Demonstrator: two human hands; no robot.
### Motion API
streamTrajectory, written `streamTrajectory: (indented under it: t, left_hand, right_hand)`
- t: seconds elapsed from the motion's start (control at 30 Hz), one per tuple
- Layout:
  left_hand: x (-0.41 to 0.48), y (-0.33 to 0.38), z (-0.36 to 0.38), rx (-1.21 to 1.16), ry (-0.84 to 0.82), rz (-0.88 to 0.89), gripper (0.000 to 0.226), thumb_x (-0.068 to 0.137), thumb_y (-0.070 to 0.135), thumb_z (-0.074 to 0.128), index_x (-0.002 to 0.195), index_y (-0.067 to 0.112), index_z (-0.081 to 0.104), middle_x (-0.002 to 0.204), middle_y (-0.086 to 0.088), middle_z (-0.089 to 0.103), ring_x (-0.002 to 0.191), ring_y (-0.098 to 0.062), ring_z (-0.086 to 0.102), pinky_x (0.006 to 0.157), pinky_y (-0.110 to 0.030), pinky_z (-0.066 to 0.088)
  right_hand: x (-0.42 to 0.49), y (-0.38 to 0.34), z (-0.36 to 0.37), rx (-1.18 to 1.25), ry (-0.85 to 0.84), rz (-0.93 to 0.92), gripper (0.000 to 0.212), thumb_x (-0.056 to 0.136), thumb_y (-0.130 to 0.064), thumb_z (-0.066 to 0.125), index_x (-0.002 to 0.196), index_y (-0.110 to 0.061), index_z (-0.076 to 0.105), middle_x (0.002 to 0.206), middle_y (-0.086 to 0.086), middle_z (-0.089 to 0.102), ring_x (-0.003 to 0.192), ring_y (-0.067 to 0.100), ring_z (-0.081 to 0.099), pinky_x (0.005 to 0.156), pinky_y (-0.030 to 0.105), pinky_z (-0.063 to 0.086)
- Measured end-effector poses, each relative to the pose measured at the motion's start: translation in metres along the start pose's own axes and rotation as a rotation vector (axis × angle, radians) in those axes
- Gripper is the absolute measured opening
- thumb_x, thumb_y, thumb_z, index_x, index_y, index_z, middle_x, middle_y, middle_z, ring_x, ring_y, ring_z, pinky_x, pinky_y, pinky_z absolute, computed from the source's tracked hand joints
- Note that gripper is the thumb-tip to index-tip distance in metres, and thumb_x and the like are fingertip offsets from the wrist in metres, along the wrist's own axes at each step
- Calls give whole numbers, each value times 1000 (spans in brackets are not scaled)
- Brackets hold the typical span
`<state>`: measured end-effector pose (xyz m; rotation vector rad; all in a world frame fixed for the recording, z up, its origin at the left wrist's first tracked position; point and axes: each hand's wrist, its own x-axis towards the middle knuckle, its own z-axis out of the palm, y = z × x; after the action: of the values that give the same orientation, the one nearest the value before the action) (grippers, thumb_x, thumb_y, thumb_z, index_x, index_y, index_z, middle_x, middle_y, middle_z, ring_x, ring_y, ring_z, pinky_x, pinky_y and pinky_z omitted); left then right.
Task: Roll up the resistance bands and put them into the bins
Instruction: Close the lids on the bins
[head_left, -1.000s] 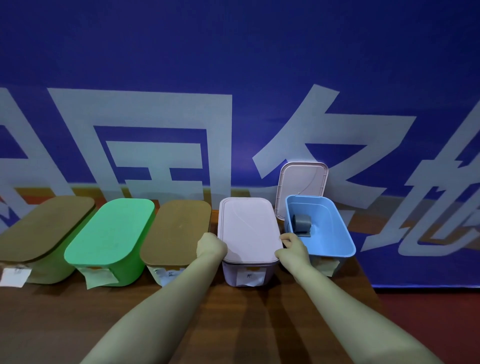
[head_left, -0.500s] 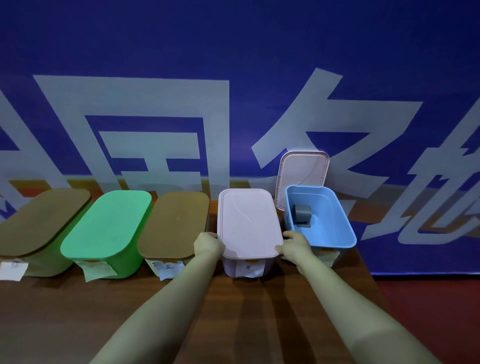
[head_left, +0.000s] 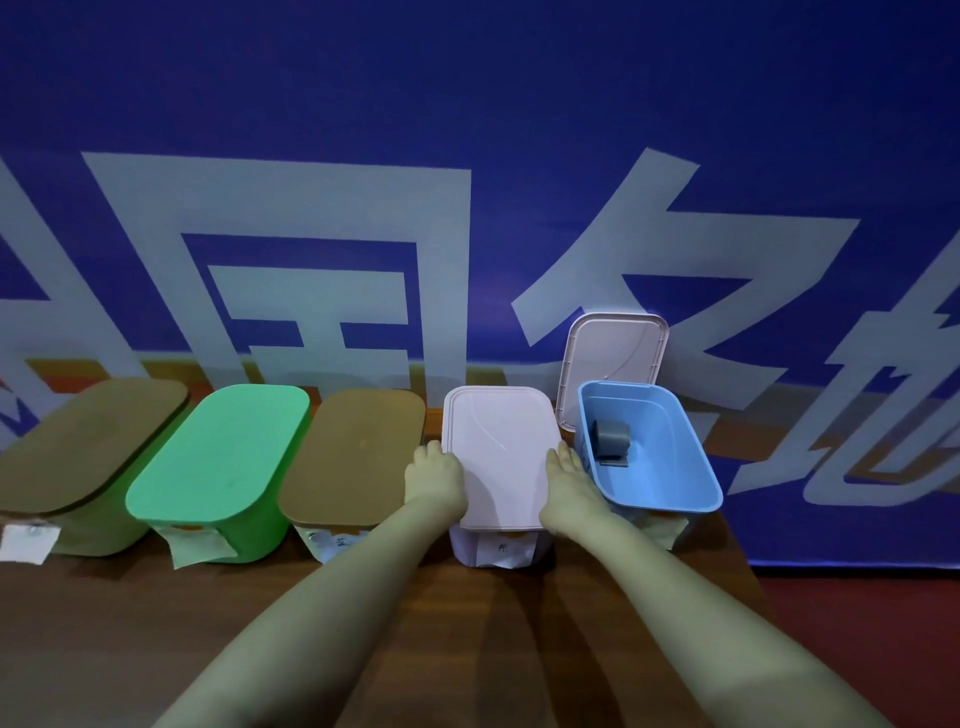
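Observation:
A pink bin (head_left: 493, 553) stands fourth from the left in a row on the wooden table, with its pink lid (head_left: 498, 457) lying on top. My left hand (head_left: 434, 475) grips the lid's left edge, fingers curled at the rim. My right hand (head_left: 569, 483) holds the lid's right edge, in the gap beside the blue bin. The blue bin (head_left: 670, 499) at the right end has no lid on it and holds a rolled grey resistance band (head_left: 613, 439) at its left wall.
Left of the pink bin stand a brown-lidded bin (head_left: 353, 462), a green bin with a green lid (head_left: 223, 457) and another brown-lidded bin (head_left: 78, 447). A second pink lid (head_left: 613, 358) leans on the blue banner wall. The table's right edge (head_left: 743, 561) lies just past the blue bin.
Both hands have slid from the pink lid's front corners farther back along its two sides. The lid still lies on the bin.

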<state>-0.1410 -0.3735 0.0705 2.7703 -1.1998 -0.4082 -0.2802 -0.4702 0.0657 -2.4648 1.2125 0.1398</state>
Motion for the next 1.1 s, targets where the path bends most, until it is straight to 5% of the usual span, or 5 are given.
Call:
streamTrajectory:
  t: [0.13, 0.43, 0.67, 0.83, 1.1]
  left_hand:
    - [12, 1, -5, -83, -127, 46, 90, 74, 9, 76, 144, 0, 20, 153, -12, 16, 144, -25, 16, 115, -31, 25]
    - [17, -1, -8, -39, -206, 75, 66, 86, 16, 46, 145, 1, 22, 156, -12, 14, 133, -30, 35, 104, -34, 37]
    - [26, 1, -28, 113, -164, 114, 16, 77, 11, 59, 92, 8, 59, 94, -9, 53, 82, -24, 54, 63, -28, 43]
    - [36, 7, -25, 404, 137, 259, 26, 85, 7, 48, 108, 11, 60, 112, -9, 62, 105, -27, 55, 81, -30, 36]
    - [69, 13, -6, 67, 145, 203, 61, 93, 6, 36, 150, 7, 14, 159, -9, 10, 147, -25, 10, 117, -34, 16]
  right_hand:
    - [2, -2, -6, -30, -81, -18, 85, 86, -11, 48, 151, -7, -6, 159, 11, -17, 148, 22, -10, 121, 34, 4]
    - [5, 20, 0, -57, -98, -136, 71, 93, -22, 36, 152, -7, -1, 160, 7, -12, 148, 16, -8, 120, 28, 1]
    - [8, 14, -10, -277, -115, -164, 67, 92, -27, 41, 149, -1, 16, 158, 16, 11, 146, 28, 14, 119, 34, 14]
    - [30, -1, -31, -370, 80, -180, 30, 88, -14, 43, 114, -4, 54, 121, 14, 55, 113, 31, 49, 95, 36, 36]
    - [83, 0, -21, -122, 128, -125, 60, 99, -31, 34, 150, -6, 12, 160, 10, 4, 148, 24, 4, 120, 39, 11]
